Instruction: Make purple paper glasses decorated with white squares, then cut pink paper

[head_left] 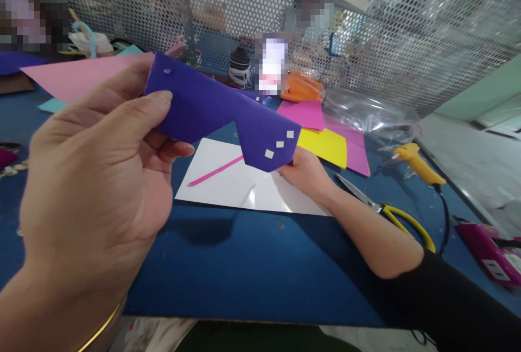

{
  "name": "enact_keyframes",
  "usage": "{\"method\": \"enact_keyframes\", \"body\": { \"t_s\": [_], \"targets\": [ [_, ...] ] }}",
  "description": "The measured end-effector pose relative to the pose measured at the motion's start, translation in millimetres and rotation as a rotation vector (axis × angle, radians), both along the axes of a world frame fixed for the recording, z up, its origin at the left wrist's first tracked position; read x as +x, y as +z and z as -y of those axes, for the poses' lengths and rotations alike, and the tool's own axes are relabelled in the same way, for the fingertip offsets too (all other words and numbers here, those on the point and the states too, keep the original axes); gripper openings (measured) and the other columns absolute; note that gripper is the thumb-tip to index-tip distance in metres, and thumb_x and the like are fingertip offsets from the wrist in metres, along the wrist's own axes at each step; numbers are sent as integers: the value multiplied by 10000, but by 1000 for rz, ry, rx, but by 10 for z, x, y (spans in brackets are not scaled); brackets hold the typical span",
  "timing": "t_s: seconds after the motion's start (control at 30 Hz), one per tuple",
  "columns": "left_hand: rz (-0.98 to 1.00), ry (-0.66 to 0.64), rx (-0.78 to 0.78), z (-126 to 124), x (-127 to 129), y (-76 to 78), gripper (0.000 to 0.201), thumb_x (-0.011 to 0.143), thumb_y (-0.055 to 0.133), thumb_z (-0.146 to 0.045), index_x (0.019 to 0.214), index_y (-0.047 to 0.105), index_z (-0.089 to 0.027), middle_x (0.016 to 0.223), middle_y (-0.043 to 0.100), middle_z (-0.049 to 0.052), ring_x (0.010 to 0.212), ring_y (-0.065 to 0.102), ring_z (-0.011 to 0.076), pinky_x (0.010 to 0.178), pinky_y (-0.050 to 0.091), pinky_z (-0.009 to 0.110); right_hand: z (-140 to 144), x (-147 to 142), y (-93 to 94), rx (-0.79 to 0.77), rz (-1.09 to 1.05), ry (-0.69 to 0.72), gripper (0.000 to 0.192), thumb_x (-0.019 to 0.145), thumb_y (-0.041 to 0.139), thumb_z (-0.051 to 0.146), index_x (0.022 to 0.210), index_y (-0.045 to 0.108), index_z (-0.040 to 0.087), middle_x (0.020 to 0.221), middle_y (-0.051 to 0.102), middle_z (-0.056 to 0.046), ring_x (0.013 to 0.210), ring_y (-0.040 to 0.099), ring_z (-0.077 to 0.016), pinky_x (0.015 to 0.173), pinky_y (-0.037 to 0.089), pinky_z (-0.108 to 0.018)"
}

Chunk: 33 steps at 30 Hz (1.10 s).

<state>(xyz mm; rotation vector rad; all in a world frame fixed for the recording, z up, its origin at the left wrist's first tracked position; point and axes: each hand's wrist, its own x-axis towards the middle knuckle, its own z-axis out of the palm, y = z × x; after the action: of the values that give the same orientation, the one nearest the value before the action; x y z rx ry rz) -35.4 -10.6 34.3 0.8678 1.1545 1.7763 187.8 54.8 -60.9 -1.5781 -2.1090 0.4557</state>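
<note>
purple cutout (195, 100) over white sheet (228, 186), left end pinched in left hand (97, 151), thumb (140, 116) in front, right hand (307, 173) over sheet, fingertips behind cutout, grip unclear, scissors (378, 207) right of sheet, blue table (252, 270) stretching from sheet's near edge

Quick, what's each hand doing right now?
Left hand: closed, pinching the purple cutout.
Right hand: fingertips hidden behind the cutout, so open or closed can't be told.
</note>
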Motion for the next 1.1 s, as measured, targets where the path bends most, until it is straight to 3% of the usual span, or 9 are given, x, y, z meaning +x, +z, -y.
{"method": "enact_keyframes", "body": {
  "t_s": [0.1, 0.33, 0.57, 0.7, 0.9, 1.1],
  "targets": [
    [-81, 36, 81, -19, -11, -38, 360, 744, 719, -119, 1089, 748, -215, 1013, 752, 34, 803, 673, 190, 506, 496, 241, -2, -3, -8, -8, -6, 10, 110, 779, 572, 152, 786, 662, 215, 879, 698, -19, 808, 625, -169, 706, 438, -291],
    [48, 32, 86, -39, 12, -53, 275, 712, 729, -65, 945, 786, -199, 893, 765, 13, 593, 615, 80, 451, 488, 146, 14, -31, -3, -11, -20, 17, 205, 822, 570, 178, 964, 703, 242, 974, 699, -55, 914, 645, -218, 774, 471, -336],
    [92, -15, 42, -43, 16, -57, 271, 665, 791, -112, 915, 794, -216, 908, 777, 13, 597, 621, 79, 441, 481, 136, 54, -73, 39, -11, -16, 24, 213, 857, 577, 190, 1013, 700, 271, 978, 698, -59, 963, 650, -245, 802, 494, -372],
    [100, 0, 42, -49, 12, -37, 266, 669, 779, -93, 910, 792, -202, 872, 774, 15, 584, 617, 78, 440, 480, 138, 27, -29, 24, -48, -16, 21, 142, 921, 570, 252, 1011, 676, 224, 995, 693, -46, 929, 653, -197, 815, 523, -363],
    [95, 56, 58, -60, -5, -47, 320, 663, 777, -72, 959, 786, -194, 868, 766, 16, 604, 633, 94, 448, 498, 144, -34, 51, 32, -84, 35, -9, 308, 945, 580, 372, 1184, 601, 180, 1188, 630, -76, 992, 638, -190, 852, 549, -406],
    [88, 68, 80, -59, -13, -91, 325, 668, 788, -77, 969, 785, -200, 887, 763, 12, 623, 642, 98, 456, 505, 144, 20, -54, 16, -33, 18, 33, 112, 915, 610, 268, 945, 663, 175, 986, 665, -25, 831, 630, -138, 760, 530, -320]
  ]
}}
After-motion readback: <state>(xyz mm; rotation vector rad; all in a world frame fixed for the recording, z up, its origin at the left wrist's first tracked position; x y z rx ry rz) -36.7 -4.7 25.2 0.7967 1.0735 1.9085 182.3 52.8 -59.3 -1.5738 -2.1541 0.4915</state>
